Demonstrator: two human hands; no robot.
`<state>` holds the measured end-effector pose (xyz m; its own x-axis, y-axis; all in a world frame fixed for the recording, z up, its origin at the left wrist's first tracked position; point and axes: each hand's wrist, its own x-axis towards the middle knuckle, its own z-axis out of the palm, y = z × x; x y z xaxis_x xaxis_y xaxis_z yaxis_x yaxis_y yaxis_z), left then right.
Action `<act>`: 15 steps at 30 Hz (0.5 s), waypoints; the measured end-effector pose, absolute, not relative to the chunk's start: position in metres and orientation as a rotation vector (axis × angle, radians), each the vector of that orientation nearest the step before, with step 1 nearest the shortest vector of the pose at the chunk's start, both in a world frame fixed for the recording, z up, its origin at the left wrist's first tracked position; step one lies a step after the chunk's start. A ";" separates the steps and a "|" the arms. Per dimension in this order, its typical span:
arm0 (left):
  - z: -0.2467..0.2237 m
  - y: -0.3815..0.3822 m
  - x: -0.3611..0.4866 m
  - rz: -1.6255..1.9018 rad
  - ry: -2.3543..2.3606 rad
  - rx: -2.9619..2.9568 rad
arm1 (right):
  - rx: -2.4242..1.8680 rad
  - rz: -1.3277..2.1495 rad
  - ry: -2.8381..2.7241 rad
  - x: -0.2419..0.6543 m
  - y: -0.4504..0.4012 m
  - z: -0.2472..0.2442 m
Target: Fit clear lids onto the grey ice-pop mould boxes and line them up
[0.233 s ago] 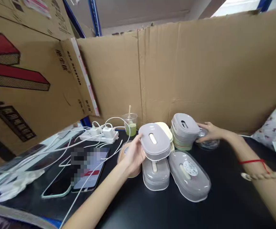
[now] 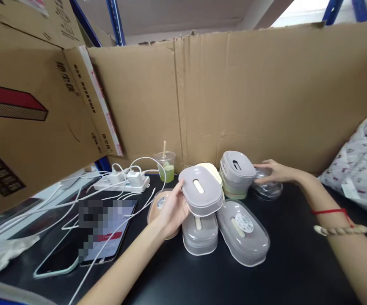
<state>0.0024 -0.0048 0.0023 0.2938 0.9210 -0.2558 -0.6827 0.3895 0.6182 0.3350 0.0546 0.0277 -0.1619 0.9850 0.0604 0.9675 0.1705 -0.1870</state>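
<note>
My left hand (image 2: 173, 212) grips a grey oval box (image 2: 202, 195) with a clear cover and a cream slot in its top, held tilted above the table. Under it stands a similar grey box (image 2: 200, 239). To the right lies a longer grey box (image 2: 246, 237) with a round white label. My right hand (image 2: 274, 173) has thumb and fingers apart, its fingertips at the right side of a stack of grey lids (image 2: 238, 167) and over clear plastic covers (image 2: 268, 188). A peach-coloured box (image 2: 154, 207) and a pale yellow one (image 2: 214, 170) are partly hidden.
On the left are a phone (image 2: 110, 241), white cables and a power strip (image 2: 142, 185). Behind the boxes stands a cup of green drink (image 2: 168, 173). A cardboard wall (image 2: 202, 97) closes off the back; a patterned white bag (image 2: 361, 156) sits at right.
The whole view has shifted, so most things appear farther left. Both hands keep nearly the same places relative to the boxes and the stack.
</note>
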 end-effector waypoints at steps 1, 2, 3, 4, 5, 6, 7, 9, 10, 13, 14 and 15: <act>0.002 -0.006 0.003 1.098 0.636 0.449 | -1.944 0.179 -2.262 0.334 0.053 0.031; 0.002 -0.006 0.003 1.086 0.627 0.470 | -1.973 0.193 -2.242 0.333 0.051 0.035; 0.001 -0.007 0.003 1.077 0.619 0.493 | -1.999 0.192 -2.212 0.332 0.050 0.038; 0.000 -0.007 0.004 1.073 0.614 0.516 | -2.019 0.173 -2.175 0.331 0.048 0.042; 0.000 -0.007 0.004 1.074 0.615 0.537 | -2.033 0.146 -2.143 0.329 0.046 0.046; -0.001 -0.007 0.004 1.076 0.618 0.554 | -2.044 0.097 -2.101 0.326 0.043 0.051; -0.002 -0.007 0.005 1.078 0.621 0.570 | -2.042 0.029 -2.049 0.322 0.039 0.055; -0.003 -0.007 0.005 1.079 0.620 0.603 | -1.945 -0.130 -1.937 0.305 0.029 0.062; -0.003 -0.007 0.006 1.076 0.613 0.622 | -1.832 -0.207 -1.891 0.292 0.023 0.065; -0.004 -0.010 0.007 1.058 0.557 0.673 | -1.357 -0.059 -2.095 0.246 0.004 0.066; -0.004 -0.011 0.007 1.058 0.527 0.684 | -1.226 0.067 -2.205 0.230 -0.002 0.064; -0.004 -0.011 0.008 1.056 0.495 0.694 | -1.124 0.187 -2.312 0.216 -0.008 0.061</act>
<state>0.0077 -0.0113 -0.0038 0.4181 0.9074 -0.0430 -0.6136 0.3170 0.7232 0.2155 -0.0077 0.0611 -0.4942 0.7605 0.4211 0.6829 0.6394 -0.3534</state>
